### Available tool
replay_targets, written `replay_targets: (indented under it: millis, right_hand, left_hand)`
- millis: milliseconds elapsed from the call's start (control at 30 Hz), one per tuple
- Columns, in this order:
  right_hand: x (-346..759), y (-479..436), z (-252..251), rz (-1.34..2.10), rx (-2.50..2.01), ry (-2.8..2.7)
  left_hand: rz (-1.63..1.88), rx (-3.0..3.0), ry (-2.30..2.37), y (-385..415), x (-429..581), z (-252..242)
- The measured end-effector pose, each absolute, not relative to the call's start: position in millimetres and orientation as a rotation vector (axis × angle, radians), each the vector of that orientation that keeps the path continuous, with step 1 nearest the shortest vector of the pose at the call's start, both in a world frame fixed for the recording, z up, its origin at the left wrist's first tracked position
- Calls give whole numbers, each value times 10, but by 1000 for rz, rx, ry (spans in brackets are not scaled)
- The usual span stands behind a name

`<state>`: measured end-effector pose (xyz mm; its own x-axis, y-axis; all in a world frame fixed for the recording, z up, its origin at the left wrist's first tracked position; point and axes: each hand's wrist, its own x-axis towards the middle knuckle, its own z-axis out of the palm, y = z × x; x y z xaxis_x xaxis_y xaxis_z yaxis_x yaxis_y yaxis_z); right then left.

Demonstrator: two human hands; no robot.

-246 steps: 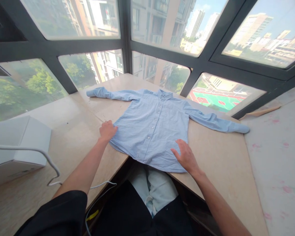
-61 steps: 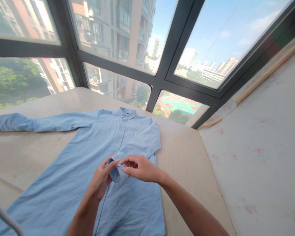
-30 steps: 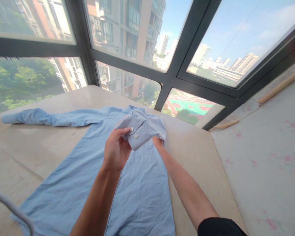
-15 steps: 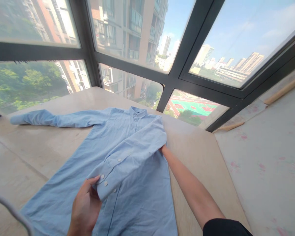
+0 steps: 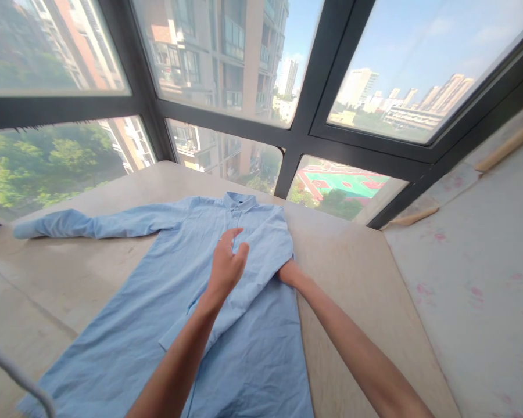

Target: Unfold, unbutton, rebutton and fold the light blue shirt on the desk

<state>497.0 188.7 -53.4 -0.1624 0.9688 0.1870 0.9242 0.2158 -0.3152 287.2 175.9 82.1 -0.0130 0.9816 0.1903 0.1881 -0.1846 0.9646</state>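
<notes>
A light blue button-up shirt [image 5: 157,290] lies front side up, its collar [image 5: 239,201] toward the windows. One sleeve [image 5: 91,225] stretches out to the left. The other sleeve [image 5: 261,273] is folded diagonally across the front. Over the chest, just above that folded sleeve, is my left hand [image 5: 229,261], thumb and fingers apart and nothing in it. My right hand [image 5: 290,273] reaches under the folded sleeve near the shirt's right edge; its fingers are hidden by the cloth.
The shirt rests on a pale stone-like ledge [image 5: 344,273] in a window corner. Dark window frames [image 5: 296,145] stand behind it. A wall with flowered paper [image 5: 475,278] rises on the right. A grey curved tube or cable [image 5: 17,377] shows at lower left.
My left hand has let go of the sleeve's cuff and moved up and forward over the chest. The cuff now lies on the shirt. My right hand stays under the sleeve.
</notes>
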Motion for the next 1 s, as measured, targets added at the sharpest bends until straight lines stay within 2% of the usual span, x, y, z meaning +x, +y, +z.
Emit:
replay_targets:
  millis: [167, 400, 567, 1000]
  right_hand:
    - [5029, 1761, -528, 253, -1707, -2280]
    - [4955, 1804, -628, 224, -1614, -2170]
    - [4932, 1804, -627, 247, -1538, -2140]
    - [4836, 1818, -524, 335, -1729, -1928]
  left_hand:
    - [742, 2021, 1318, 2754, 3878, 652]
    - [502, 2135, 1443, 3738, 4604, 227]
    - [384, 2201, 1502, 3983, 4721, 38]
    - [249, 2091, 1595, 4324, 4834, -211]
